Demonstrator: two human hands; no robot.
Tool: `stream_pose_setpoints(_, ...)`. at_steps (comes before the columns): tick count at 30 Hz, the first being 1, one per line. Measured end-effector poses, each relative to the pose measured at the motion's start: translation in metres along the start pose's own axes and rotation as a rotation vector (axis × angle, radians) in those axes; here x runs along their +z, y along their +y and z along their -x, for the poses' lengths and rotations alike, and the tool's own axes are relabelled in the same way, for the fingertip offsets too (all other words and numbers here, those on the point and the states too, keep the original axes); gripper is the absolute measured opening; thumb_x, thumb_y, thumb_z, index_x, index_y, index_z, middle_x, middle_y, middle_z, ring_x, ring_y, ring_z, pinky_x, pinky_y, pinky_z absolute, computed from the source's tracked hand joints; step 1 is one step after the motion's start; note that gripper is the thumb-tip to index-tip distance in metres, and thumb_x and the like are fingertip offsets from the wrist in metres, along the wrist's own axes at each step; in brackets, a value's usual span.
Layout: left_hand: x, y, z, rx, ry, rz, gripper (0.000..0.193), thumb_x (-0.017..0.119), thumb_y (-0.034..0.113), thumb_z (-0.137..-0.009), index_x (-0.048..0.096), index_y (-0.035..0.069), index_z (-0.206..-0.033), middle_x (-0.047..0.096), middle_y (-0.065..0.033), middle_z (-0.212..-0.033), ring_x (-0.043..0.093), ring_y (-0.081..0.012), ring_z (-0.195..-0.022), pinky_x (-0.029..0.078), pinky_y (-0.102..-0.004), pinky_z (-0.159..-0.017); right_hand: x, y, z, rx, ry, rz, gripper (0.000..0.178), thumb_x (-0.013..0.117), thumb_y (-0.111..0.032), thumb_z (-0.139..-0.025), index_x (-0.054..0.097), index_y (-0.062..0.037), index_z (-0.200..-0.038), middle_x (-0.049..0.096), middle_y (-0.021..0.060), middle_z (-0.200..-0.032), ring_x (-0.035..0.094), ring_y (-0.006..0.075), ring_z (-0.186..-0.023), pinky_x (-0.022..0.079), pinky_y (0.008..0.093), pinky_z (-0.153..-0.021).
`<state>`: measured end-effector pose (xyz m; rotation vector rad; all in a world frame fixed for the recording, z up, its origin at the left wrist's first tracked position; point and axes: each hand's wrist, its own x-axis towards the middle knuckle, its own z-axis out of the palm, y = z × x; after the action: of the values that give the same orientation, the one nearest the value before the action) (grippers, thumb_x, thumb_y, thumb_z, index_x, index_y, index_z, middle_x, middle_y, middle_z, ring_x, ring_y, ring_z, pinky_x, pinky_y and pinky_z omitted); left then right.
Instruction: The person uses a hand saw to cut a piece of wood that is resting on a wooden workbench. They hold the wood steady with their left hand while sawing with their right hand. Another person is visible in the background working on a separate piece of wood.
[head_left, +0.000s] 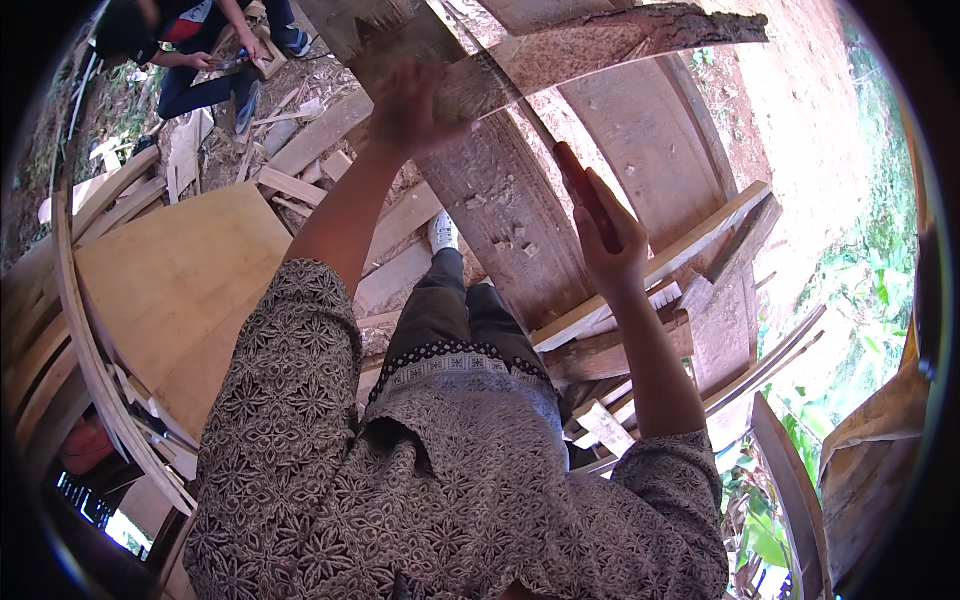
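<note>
My right hand point(612, 240) is closed round the reddish-brown handle of a handsaw point(580, 182). Its thin blade runs up and to the left, against a curved wooden slab with a bark edge point(600, 52); how deep the teeth sit in the wood is hard to tell. At the slab's left end, my left hand point(408, 112) rests with its fingers stretched out and the thumb apart, somewhat blurred. Beneath the slab lies a wide brown board point(515, 225) with wood chips scattered on it.
Another person point(215, 50) crouches at the far left, hands on a tool and a small wood piece. A light wooden panel point(185, 270) and curved strips are at left. Timber lengths point(660, 260) cross by my right forearm; offcuts litter the ground. Green plants point(770, 530) grow at right.
</note>
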<state>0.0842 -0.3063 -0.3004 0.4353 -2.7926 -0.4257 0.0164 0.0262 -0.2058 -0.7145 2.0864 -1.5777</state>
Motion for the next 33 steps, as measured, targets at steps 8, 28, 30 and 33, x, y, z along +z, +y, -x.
stream_pose_setpoints(8, 0.006, -0.004, 0.005, 0.071, -0.008, -0.035, 0.088, 0.079, 0.07, -0.07, 0.054, 0.018, -0.136, 0.052, -0.0151, -0.124, 0.053, -0.0354, -0.121, 0.04, -0.0557, -0.099, 0.028, -0.068, 0.008, 0.161, 0.022, 0.011, 0.048, 0.059, 0.0, -0.099, 0.053, -0.0004, -0.147, 0.069, 0.0144, -0.133, 0.065, 0.0197, -0.123, 0.05, 0.0329, -0.103)
stream_pose_setpoints(28, -0.013, 0.001, -0.002, 0.043, -0.102, 0.029, 0.09, 0.084, 0.057, -0.072, 0.049, 0.014, -0.142, 0.05, -0.0188, -0.124, 0.053, -0.0396, -0.119, 0.041, -0.056, -0.1, 0.025, -0.117, -0.019, 0.192, -0.014, 0.018, 0.045, 0.055, 0.006, -0.099, 0.052, 0.0079, -0.143, 0.065, 0.0219, -0.138, 0.06, 0.0248, -0.132, 0.047, 0.0345, -0.11)
stream_pose_setpoints(30, -0.012, 0.009, 0.002, 0.032, -0.104, 0.052, 0.089, 0.084, 0.056, -0.072, 0.049, 0.014, -0.142, 0.05, -0.0195, -0.124, 0.053, -0.0408, -0.117, 0.042, -0.0568, -0.1, 0.055, -0.102, -0.046, 0.306, 0.011, 0.175, 0.045, 0.059, 0.001, -0.098, 0.054, 0.0065, -0.143, 0.071, 0.0193, -0.129, 0.065, 0.0223, -0.125, 0.05, 0.0316, -0.104)
stream_pose_setpoints(33, -0.014, 0.002, -0.001, -0.003, -0.068, 0.061, 0.089, 0.083, 0.057, -0.072, 0.05, 0.014, -0.142, 0.05, -0.0208, -0.126, 0.054, -0.0422, -0.117, 0.042, -0.058, -0.099, 0.065, -0.071, -0.039, 0.057, 0.073, 0.179, 0.046, 0.062, -0.001, -0.098, 0.054, 0.005, -0.143, 0.072, 0.0167, -0.127, 0.067, 0.0204, -0.122, 0.05, 0.0306, -0.103)
